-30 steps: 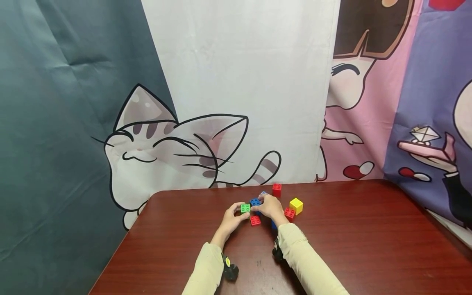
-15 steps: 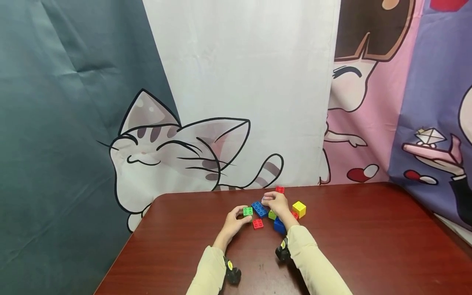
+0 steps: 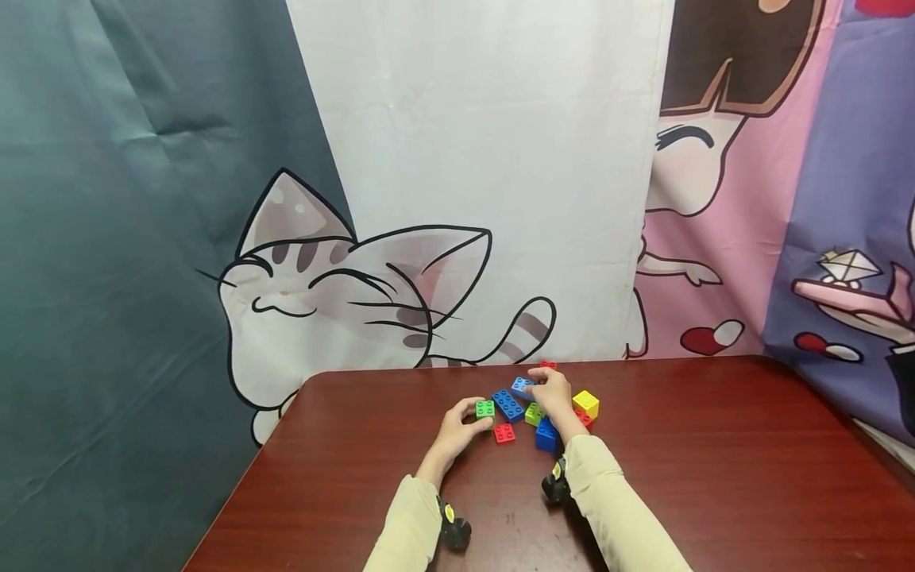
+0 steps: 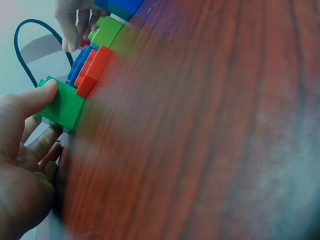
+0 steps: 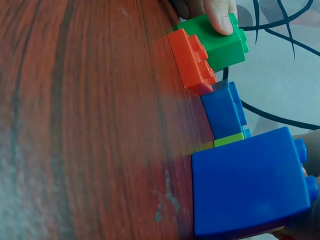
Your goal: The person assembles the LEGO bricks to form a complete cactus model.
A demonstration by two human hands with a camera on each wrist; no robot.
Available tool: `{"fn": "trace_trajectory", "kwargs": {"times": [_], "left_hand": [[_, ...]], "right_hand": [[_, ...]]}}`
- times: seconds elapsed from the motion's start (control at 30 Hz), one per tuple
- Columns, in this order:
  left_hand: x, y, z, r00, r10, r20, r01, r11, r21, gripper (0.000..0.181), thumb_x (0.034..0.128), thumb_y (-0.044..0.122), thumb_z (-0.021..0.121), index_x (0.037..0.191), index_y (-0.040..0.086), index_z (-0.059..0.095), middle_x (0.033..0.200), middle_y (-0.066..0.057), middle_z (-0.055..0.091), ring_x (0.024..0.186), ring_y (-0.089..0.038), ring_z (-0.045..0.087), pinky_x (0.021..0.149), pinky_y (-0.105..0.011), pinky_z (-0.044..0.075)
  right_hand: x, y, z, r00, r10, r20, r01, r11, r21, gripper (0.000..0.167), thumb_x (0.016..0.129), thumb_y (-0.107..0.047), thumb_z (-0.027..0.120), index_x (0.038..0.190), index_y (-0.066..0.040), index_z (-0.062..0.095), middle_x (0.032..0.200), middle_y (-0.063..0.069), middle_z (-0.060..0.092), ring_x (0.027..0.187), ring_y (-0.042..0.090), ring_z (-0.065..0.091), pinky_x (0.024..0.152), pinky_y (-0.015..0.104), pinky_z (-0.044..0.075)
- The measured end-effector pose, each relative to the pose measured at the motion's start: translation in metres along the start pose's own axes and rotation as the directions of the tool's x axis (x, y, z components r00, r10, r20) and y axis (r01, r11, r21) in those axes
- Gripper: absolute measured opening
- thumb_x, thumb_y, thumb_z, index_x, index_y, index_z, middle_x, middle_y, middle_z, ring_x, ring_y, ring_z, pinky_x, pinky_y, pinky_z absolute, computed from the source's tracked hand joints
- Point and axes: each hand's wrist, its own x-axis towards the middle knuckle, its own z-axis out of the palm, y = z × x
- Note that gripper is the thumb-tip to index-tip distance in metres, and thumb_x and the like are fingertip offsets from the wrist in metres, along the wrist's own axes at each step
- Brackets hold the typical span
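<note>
My left hand (image 3: pixel 453 431) grips a green brick (image 3: pixel 484 409) between thumb and fingers; in the left wrist view the thumb lies on the side of this green brick (image 4: pixel 62 106). The fingers of my right hand (image 3: pixel 557 397) pinch the right end of a light blue brick (image 3: pixel 521 386), partly covering it. Between the hands lies a long dark blue brick (image 3: pixel 507 405). A flat red brick (image 3: pixel 503 433) sits in front of it, just right of the green one. A lime brick (image 3: pixel 534 414) and a larger blue brick (image 3: pixel 546 435) stand beside my right wrist.
Right of my right hand are a yellow brick (image 3: pixel 586 403) and a partly hidden red brick (image 3: pixel 584 418). Another red brick (image 3: pixel 548 365) shows behind the hand at the back edge of the brown table (image 3: pixel 679 477). A printed cloth (image 3: pixel 500 143) hangs behind.
My right hand has drawn back to the right from above the dark blue brick, uncovering it, the lime brick and more of the light blue one. My left hand keeps its grip on the green brick.
</note>
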Motion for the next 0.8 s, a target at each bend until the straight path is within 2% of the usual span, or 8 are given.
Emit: {"fn": "trace_trajectory", "kwargs": {"times": [0.27, 0.47, 0.63, 0.8], "left_hand": [[0.0008, 0.0023, 0.0018, 1.000, 0.005, 0.006, -0.005, 1.000, -0.014, 0.042, 0.0879, 0.015, 0.071, 0.126, 0.004, 0.060, 0.118, -0.017, 0.067, 0.108, -0.022, 0.058, 0.093, -0.034, 0.045], [0.0011, 0.0036, 0.0017, 1.000, 0.008, 0.013, -0.007, 0.999, -0.032, 0.040, 0.0876, 0.015, 0.072, 0.125, 0.004, 0.061, 0.117, -0.018, 0.068, 0.105, -0.019, 0.058, 0.091, -0.030, 0.046], [-0.0002, 0.0004, -0.0020, 1.000, -0.009, 0.009, 0.009, 1.000, -0.018, 0.041, 0.0874, 0.015, 0.072, 0.125, 0.004, 0.060, 0.117, -0.018, 0.067, 0.107, -0.022, 0.058, 0.093, -0.035, 0.046], [-0.0011, -0.0004, -0.0030, 1.000, -0.008, 0.018, 0.008, 1.000, -0.025, 0.041, 0.0879, 0.015, 0.071, 0.125, 0.003, 0.060, 0.116, -0.018, 0.067, 0.106, -0.022, 0.057, 0.091, -0.032, 0.046]], "right_hand": [[0.0034, 0.0009, -0.0030, 0.999, 0.031, 0.014, -0.031, 0.999, 0.008, 0.044, 0.087, -0.005, 0.066, 0.130, -0.002, 0.059, 0.135, 0.024, 0.055, 0.120, 0.038, 0.049, 0.103, 0.050, 0.044], [0.0034, 0.0021, -0.0023, 0.996, 0.055, 0.075, -0.057, 0.998, 0.028, 0.045, 0.088, -0.003, 0.064, 0.132, -0.001, 0.056, 0.137, 0.025, 0.053, 0.118, 0.038, 0.049, 0.102, 0.049, 0.045], [0.0044, 0.0012, 0.0022, 0.988, 0.085, 0.128, -0.090, 0.995, 0.038, 0.046, 0.089, -0.004, 0.064, 0.133, -0.001, 0.055, 0.138, 0.025, 0.052, 0.117, 0.038, 0.050, 0.101, 0.049, 0.045], [0.0054, 0.0008, 0.0035, 0.982, 0.120, 0.146, -0.118, 0.993, -0.019, 0.047, 0.089, -0.006, 0.065, 0.134, 0.000, 0.054, 0.136, 0.028, 0.051, 0.114, 0.039, 0.050, 0.098, 0.050, 0.046]]}}
